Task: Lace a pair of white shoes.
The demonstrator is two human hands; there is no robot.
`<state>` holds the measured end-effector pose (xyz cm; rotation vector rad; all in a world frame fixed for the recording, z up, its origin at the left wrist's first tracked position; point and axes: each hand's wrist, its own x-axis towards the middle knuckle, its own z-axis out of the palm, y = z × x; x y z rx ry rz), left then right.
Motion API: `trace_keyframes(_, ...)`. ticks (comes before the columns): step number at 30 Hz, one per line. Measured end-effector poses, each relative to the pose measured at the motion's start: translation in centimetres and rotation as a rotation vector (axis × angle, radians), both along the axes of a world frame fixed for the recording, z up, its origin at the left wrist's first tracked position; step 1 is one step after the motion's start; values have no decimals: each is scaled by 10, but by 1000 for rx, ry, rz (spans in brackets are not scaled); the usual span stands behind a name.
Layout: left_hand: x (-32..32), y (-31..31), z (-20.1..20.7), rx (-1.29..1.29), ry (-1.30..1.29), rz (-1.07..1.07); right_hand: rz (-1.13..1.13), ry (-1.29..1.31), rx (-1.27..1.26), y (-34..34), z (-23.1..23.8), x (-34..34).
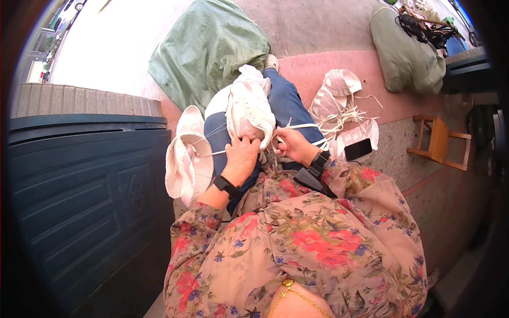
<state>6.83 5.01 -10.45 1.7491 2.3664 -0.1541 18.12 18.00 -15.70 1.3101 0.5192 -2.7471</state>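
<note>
So the white sneaker (249, 108) sits on the person's lap, resting on the blue trousers (289, 103), right above both hands. The left hand (241, 156) is curled against the heel end of the shoe, fingers pinching what looks like a thin white lace (209, 153) that runs off to its left. The right hand (289, 143) is clenched on another lace strand (302, 126) that stretches out to its right. If you ask me, the trick here is keeping both strands evenly taut while the left hand steadies the shoe, so nothing slips loose. Both wrists are bent inward, knuckles nearly meeting. More white shoe pieces (185, 153) lie just left of the left hand, and a pile of laces (339, 108) plus a dark phone (358, 149) sits right of the right hand.
</note>
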Motion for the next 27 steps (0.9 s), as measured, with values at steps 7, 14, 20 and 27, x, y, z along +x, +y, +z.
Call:
trace_keyframes(7,18,15,-30,-34,122,76,598,-134,1850,18,43,-23)
trace_keyframes(14,12,17,-40,-66,85,57,848,-236,1838,17,8,-36)
trace_keyframes(20,27,24,-45,-188,111,38,953,-331,1703,13,7,-36)
trace_keyframes(27,11,-20,33,463,-8,-89,695,-145,1621,30,12,-5)
